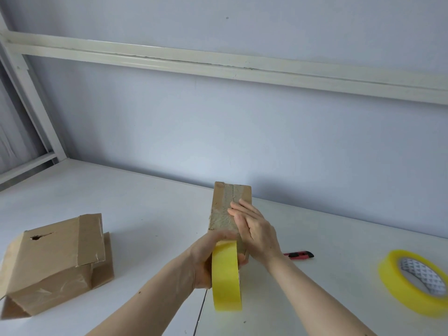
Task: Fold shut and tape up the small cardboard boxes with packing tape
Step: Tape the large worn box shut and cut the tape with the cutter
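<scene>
Small cardboard box (pixel 229 209) stood mid-tabletop (pixel 145 202) near back edge. Left hand (pixel 206 260) gripped yellow tape roll (pixel 226 275) at box's near end. Right hand (pixel 252 226) lay flat, fingers straight, pressing tape onto top seam. Risks: tape wrinkling or running off seam if roll pulled skewed; tall box tipping under uneven press.

From my remote seat, the left hand (pixel 206 260) blurred at its fingertips and sat partly behind the yellow tape roll (pixel 226 275), which hid the near end of the box (pixel 225 209), while the frame's right edge clipped the second tape roll (pixel 417 282) and the left edge clipped the open box (pixel 51 263).
</scene>
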`<state>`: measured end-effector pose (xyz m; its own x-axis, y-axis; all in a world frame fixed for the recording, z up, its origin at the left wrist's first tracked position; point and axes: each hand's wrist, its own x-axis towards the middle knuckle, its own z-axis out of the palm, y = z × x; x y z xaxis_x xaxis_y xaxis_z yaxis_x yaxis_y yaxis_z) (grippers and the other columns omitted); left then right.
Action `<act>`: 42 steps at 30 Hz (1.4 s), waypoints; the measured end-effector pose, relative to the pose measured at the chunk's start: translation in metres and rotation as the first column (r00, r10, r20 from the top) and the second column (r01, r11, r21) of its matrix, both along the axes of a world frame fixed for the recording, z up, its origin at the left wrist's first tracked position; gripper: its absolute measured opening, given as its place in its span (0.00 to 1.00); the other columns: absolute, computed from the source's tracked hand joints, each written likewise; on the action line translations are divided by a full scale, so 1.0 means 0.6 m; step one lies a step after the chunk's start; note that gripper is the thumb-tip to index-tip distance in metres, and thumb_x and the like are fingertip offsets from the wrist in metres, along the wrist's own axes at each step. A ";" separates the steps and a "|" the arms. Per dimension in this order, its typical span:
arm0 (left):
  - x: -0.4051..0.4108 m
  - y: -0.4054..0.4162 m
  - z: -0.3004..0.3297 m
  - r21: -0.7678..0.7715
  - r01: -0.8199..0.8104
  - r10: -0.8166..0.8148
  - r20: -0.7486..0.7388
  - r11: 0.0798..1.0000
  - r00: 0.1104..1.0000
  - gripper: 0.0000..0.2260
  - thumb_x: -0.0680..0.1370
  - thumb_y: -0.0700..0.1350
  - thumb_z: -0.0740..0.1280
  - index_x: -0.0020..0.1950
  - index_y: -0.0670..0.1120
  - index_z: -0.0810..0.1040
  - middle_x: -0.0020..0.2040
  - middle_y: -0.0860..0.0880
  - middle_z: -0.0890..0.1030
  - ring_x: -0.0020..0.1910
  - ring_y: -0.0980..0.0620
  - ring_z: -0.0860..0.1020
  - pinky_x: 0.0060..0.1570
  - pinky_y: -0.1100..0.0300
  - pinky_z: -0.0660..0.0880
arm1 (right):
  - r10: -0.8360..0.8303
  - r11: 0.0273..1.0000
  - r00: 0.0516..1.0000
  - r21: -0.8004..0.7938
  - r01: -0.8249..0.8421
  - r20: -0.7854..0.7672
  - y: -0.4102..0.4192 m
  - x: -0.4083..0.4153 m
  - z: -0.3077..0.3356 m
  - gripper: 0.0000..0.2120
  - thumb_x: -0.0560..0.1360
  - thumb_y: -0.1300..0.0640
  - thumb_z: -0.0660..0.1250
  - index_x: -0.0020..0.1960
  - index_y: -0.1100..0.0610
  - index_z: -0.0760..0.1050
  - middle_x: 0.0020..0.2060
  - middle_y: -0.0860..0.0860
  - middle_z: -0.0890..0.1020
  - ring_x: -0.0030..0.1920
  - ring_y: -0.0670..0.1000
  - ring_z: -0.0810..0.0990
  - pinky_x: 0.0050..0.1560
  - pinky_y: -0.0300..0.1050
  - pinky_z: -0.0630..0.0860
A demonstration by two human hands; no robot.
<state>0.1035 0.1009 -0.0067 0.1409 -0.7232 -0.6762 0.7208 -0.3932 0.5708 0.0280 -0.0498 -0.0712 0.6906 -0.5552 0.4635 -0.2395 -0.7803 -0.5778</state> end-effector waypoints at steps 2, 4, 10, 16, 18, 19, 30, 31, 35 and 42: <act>-0.007 0.008 0.005 -0.023 -0.011 0.011 -0.011 1.000 1.000 0.06 0.74 0.39 0.71 0.43 0.36 0.83 0.39 0.38 0.82 0.34 0.45 0.80 0.44 0.54 0.77 | -0.085 0.994 0.995 -0.056 0.088 0.058 -0.001 0.009 0.004 0.26 0.82 0.44 0.49 0.56 0.48 0.85 0.59 0.37 0.82 0.68 0.34 0.70 0.58 0.37 0.75; -0.015 0.017 0.005 -0.074 -0.048 0.049 0.013 0.996 0.999 0.08 0.72 0.36 0.71 0.49 0.36 0.81 0.41 0.38 0.83 0.33 0.46 0.79 0.42 0.53 0.78 | -0.121 0.988 0.990 -0.091 0.127 0.071 -0.003 0.018 0.011 0.27 0.82 0.44 0.49 0.52 0.49 0.86 0.55 0.37 0.84 0.65 0.35 0.72 0.52 0.43 0.79; -0.035 0.034 0.005 -0.132 -0.083 0.077 -0.051 0.988 0.996 0.10 0.78 0.40 0.67 0.56 0.36 0.75 0.48 0.35 0.83 0.32 0.47 0.78 0.42 0.50 0.79 | -0.185 0.970 0.977 0.138 0.199 -0.107 -0.019 0.052 0.070 0.24 0.85 0.47 0.51 0.51 0.48 0.86 0.55 0.41 0.85 0.61 0.44 0.78 0.59 0.47 0.75; -0.030 0.012 -0.009 -0.058 -0.078 0.080 0.027 0.995 0.996 0.19 0.81 0.47 0.68 0.69 0.44 0.68 0.49 0.35 0.80 0.32 0.45 0.78 0.38 0.49 0.80 | -0.208 0.924 0.963 0.288 0.251 -0.173 -0.042 0.074 0.115 0.26 0.84 0.48 0.49 0.50 0.52 0.87 0.53 0.45 0.86 0.54 0.51 0.80 0.57 0.49 0.77; -0.025 0.004 0.001 -0.068 -0.083 0.088 0.072 0.994 0.994 0.18 0.81 0.47 0.68 0.69 0.45 0.68 0.49 0.36 0.79 0.32 0.44 0.78 0.39 0.49 0.79 | -0.216 0.911 0.961 0.318 0.262 -0.174 -0.045 0.079 0.126 0.26 0.84 0.49 0.49 0.48 0.52 0.87 0.53 0.46 0.86 0.53 0.52 0.80 0.57 0.49 0.77; -0.023 0.003 0.006 -0.080 -0.080 0.088 0.102 0.994 0.991 0.17 0.81 0.47 0.68 0.67 0.45 0.69 0.49 0.36 0.80 0.33 0.44 0.78 0.40 0.48 0.79 | -0.221 0.907 0.959 0.325 0.268 -0.175 -0.045 0.082 0.134 0.27 0.83 0.49 0.50 0.46 0.53 0.86 0.53 0.46 0.86 0.52 0.53 0.79 0.57 0.49 0.77; -0.017 0.026 0.083 -0.210 -0.110 0.161 0.249 0.972 0.955 0.13 0.78 0.42 0.69 0.60 0.39 0.75 0.46 0.36 0.83 0.34 0.46 0.81 0.43 0.50 0.83 | -0.262 0.828 0.897 0.394 0.399 -0.356 -0.059 0.092 0.217 0.09 0.77 0.58 0.53 0.42 0.58 0.68 0.42 0.53 0.77 0.37 0.55 0.75 0.46 0.48 0.72; -0.017 0.029 0.091 -0.215 -0.096 0.143 0.214 0.972 0.966 0.12 0.78 0.42 0.69 0.58 0.38 0.76 0.46 0.36 0.83 0.33 0.46 0.82 0.43 0.51 0.83 | -0.251 0.813 0.895 0.422 0.403 -0.370 -0.061 0.087 0.221 0.08 0.76 0.59 0.53 0.40 0.58 0.67 0.40 0.53 0.76 0.37 0.55 0.75 0.48 0.48 0.75; -0.020 0.017 0.105 -0.210 -0.107 0.151 0.206 0.972 0.967 0.11 0.77 0.41 0.69 0.58 0.37 0.77 0.46 0.35 0.83 0.34 0.46 0.82 0.44 0.51 0.83 | -0.231 0.829 0.888 0.397 0.393 -0.398 -0.069 0.081 0.224 0.16 0.80 0.49 0.51 0.41 0.58 0.69 0.39 0.52 0.76 0.40 0.55 0.76 0.53 0.50 0.77; -0.039 -0.011 0.105 -0.204 -0.075 0.131 0.279 0.976 0.951 0.11 0.77 0.43 0.71 0.56 0.38 0.78 0.46 0.35 0.85 0.37 0.43 0.84 0.50 0.47 0.81 | -0.265 0.964 0.954 -0.027 0.264 -0.143 -0.077 0.072 0.204 0.29 0.84 0.39 0.53 0.43 0.61 0.79 0.43 0.49 0.84 0.45 0.57 0.80 0.46 0.49 0.76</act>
